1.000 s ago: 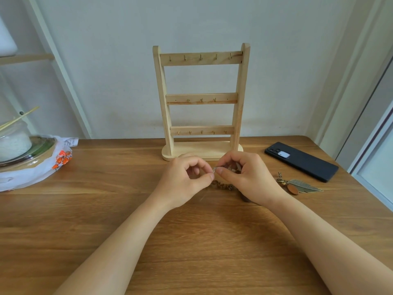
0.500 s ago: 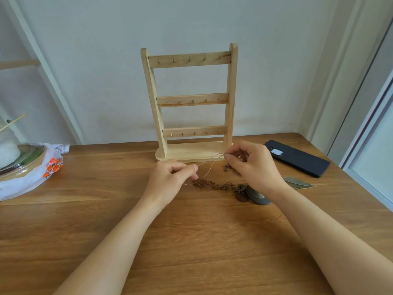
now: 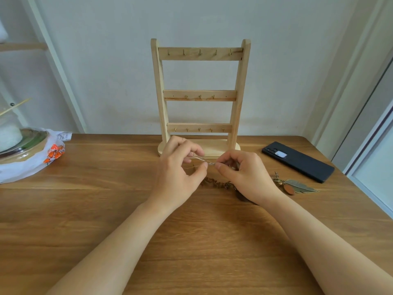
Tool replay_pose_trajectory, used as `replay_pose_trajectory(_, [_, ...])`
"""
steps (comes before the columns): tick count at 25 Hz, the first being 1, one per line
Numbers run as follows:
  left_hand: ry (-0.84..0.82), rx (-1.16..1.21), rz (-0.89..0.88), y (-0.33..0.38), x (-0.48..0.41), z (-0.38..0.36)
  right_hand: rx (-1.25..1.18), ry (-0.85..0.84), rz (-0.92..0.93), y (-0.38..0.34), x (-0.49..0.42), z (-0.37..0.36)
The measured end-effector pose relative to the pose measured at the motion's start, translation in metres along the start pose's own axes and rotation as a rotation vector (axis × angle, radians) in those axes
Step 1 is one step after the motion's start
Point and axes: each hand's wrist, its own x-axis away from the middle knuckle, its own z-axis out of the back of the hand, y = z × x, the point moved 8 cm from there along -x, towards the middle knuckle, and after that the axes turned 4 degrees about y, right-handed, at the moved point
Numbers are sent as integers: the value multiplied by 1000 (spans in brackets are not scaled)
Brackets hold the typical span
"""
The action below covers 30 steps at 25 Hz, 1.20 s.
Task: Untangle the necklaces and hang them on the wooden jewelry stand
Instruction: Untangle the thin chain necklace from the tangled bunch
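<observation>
— Closest to us, at six o'clock, our two forearms run up over the table (image 3: 106,209) and meet near its middle; what are the hands doing there?

— Our left hand (image 3: 176,171) pinches the thin silver chain (image 3: 202,160) between thumb and forefinger; our right hand (image 3: 246,175) pinches the same strand just beside it, the other fingers curled in; we hold it lifted off the wood, we judge, so that one strand shows clear of the rest and a knot or clasp can be worked.

— And the rest of the tangle?

— Just under our hands the brown beaded chain (image 3: 217,184) lies on the table, with a dark pendant (image 3: 242,198) half hidden by the right wrist; whether silver and brown are caught together we cannot tell.

— Further out?

— At three o'clock a feather pendant (image 3: 299,185) lies by itself, perhaps part of another necklace; a black phone (image 3: 297,161) lies near it at two o'clock; at nine o'clock sits a white plastic bag (image 3: 42,162) with orange print; neither is in our way.

— And the stand?

— At twelve o'clock, just behind our hands, the wooden jewelry stand (image 3: 200,96) is upright before the wall, its three bars of small hooks (image 3: 200,52) all bare; nothing is hung, so we judge the job barely begun; the stand sits close, likely so a freed necklace has a short way to a hook.
</observation>
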Motion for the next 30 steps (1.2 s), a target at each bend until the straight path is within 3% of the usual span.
replay_pose_trajectory(3, [-5, -107, -43, -1, 0, -2, -29, -23, -4, -3, 2, -3])
replay_pose_trajectory(8, [233, -127, 67, -3, -5, 26, -1, -69, -21, -4, 3, -9])
replay_pose_trajectory(11, [57, -72, -90, 10, -3, 8, -20, -91, -42, -3, 4, -11])
replay_pose_trajectory(13, [-87, -96, -106, 8, 1, -7, -51, -104, -58, -3, 6, -12])
replay_pose_trajectory(17, [-115, -31, 2, -5, 0, -6, -125, -118, -113, -1, 6, -13])
replay_pose_trajectory(22, [-158, -77, -66, 1, 1, -9, -147, -114, -129, -1, 5, -12])
replay_pose_trajectory(25, [-191, -80, 39, -6, 1, -10, -120, -121, -127, 0, 5, -13])
replay_pose_trajectory(30, [-515, 37, 314, -23, 11, -32, -116, -119, -132, 0, 5, -11])
